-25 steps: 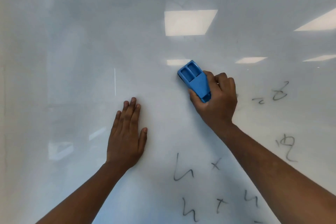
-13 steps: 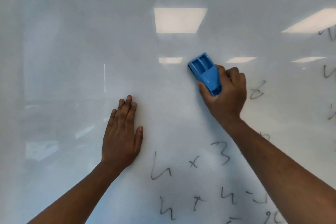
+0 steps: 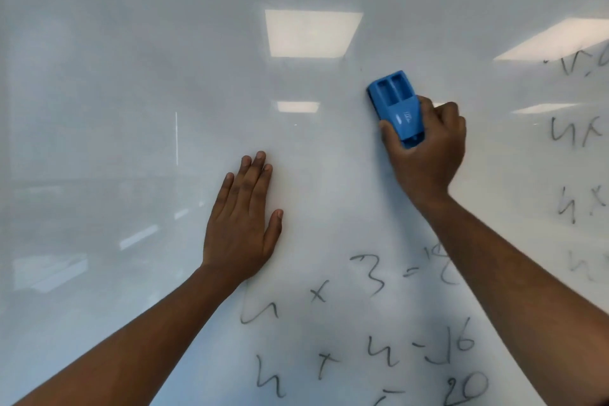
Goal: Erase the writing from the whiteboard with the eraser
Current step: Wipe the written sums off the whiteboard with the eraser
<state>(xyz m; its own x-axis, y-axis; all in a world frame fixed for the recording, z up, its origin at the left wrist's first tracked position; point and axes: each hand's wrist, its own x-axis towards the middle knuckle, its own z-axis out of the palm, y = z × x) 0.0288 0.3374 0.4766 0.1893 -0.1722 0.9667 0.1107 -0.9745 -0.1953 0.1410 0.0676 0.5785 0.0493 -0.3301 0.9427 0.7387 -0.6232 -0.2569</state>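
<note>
Head view is looking at a big white whiteboard (image 3: 138, 82) that is filling the whole picture. Ceiling lights (image 3: 313, 33) are shining back off its glossy face.

The right hand (image 3: 428, 155) is gripping a blue eraser (image 3: 397, 107). Its fingers (image 3: 445, 112) are curling round the far side of the eraser and the thumb is pressing on the near side, so the eraser is being pinched between them. The eraser is sitting up and to the right of the middle of the board, tilting a little to the left at its top end. Two small box-shaped hollows are showing on its top end, and they are looking empty, though the picture is a bit too soft to be sure. The underside of the eraser seems to be touching the board.

The left hand (image 3: 242, 221) is lying flat on the board, lower down and to the left of the eraser. Its fingers are straight and close together, and the thumb is sticking out to the side. It is holding nothing.

Dark writing (image 3: 362, 323) is sitting below the hands, with sums like "4 x 3" and "4 x 4 = 16". More writing (image 3: 576, 135) is running down the right edge of the board, and it is blurry there.
</note>
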